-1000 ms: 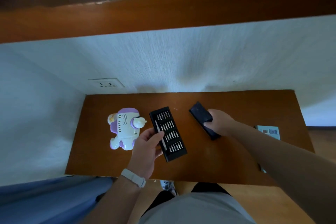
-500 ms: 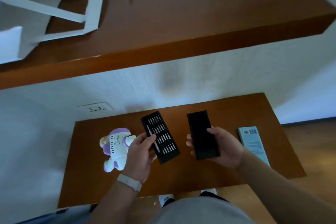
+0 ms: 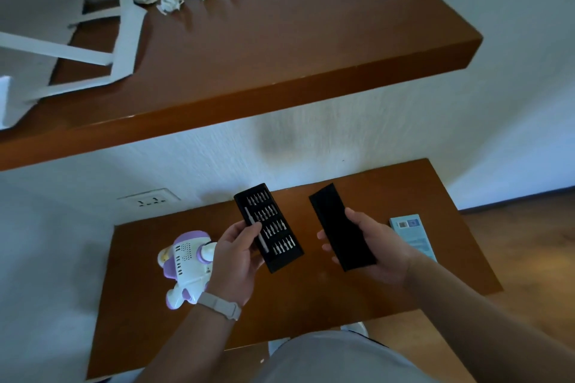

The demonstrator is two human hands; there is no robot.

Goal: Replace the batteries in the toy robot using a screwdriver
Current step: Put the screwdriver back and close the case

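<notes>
Left hand: grips the bit tray
Right hand: holds the black cover
Toy robot: lying on counter

And the left hand, pale band on the wrist, is raised, thumb and fingers pinching the black rectangular bit tray; right hand beside it, palm up, fingers curled round the flat black cover.

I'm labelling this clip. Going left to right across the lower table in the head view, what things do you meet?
Left to right: white-and-purple plastic toy robot → open black tray of screwdriver bits → flat black rectangular cover → pale blue cardboard box.
</notes>
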